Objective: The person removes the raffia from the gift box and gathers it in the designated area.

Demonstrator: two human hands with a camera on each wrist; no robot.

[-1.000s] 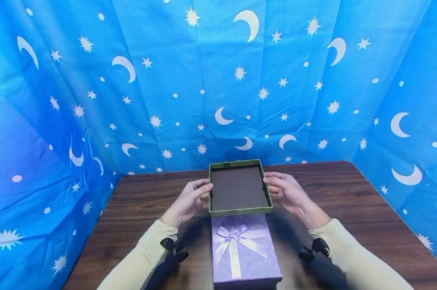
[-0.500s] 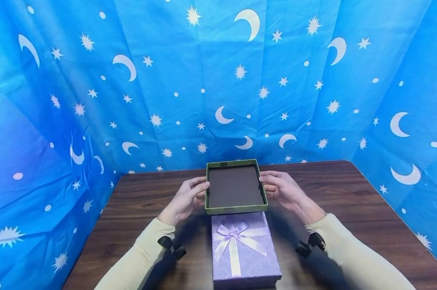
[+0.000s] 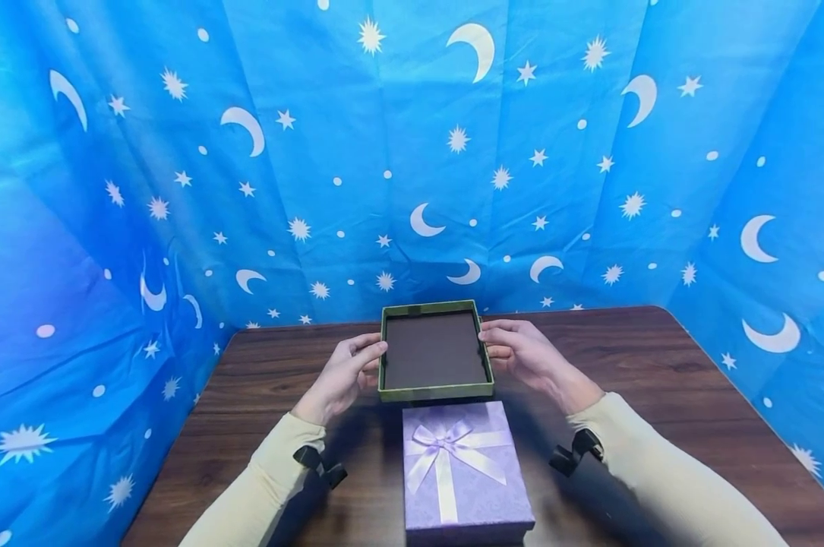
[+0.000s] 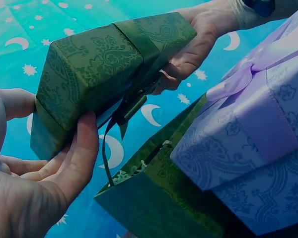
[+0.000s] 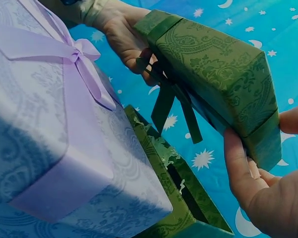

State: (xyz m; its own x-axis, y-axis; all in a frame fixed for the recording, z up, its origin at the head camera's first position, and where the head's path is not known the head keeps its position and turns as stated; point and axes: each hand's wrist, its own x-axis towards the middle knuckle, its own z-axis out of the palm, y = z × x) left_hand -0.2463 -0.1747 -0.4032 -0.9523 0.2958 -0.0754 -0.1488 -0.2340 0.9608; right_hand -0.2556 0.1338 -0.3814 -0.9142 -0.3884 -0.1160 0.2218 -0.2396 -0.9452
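Observation:
My left hand (image 3: 338, 380) and my right hand (image 3: 533, 358) grip opposite sides of a shallow green box lid (image 3: 437, 351), its dark inside facing up. Thumbs and fingers pinch its side walls. Its patterned outer wall (image 4: 99, 62) and a green ribbon bow (image 4: 131, 108) hanging beneath it show in the left wrist view. Nearer to me stands a purple gift box (image 3: 476, 486) with a lilac bow (image 3: 442, 437). Both wrist views show an open green box (image 5: 179, 218) holding pale shredded paper (image 5: 166, 151) just beyond the purple box; the lid hides it in the head view.
Everything is over a dark wooden table (image 3: 623, 365). A blue curtain (image 3: 357, 228) with white moons and stars surrounds its back and sides. Black wrist cameras (image 3: 576, 450) hang below the cream sleeves (image 3: 647, 463).
Both hands have carried the green lid a little to the left. A strip of table now shows between the lid and the purple box, where they overlapped before.

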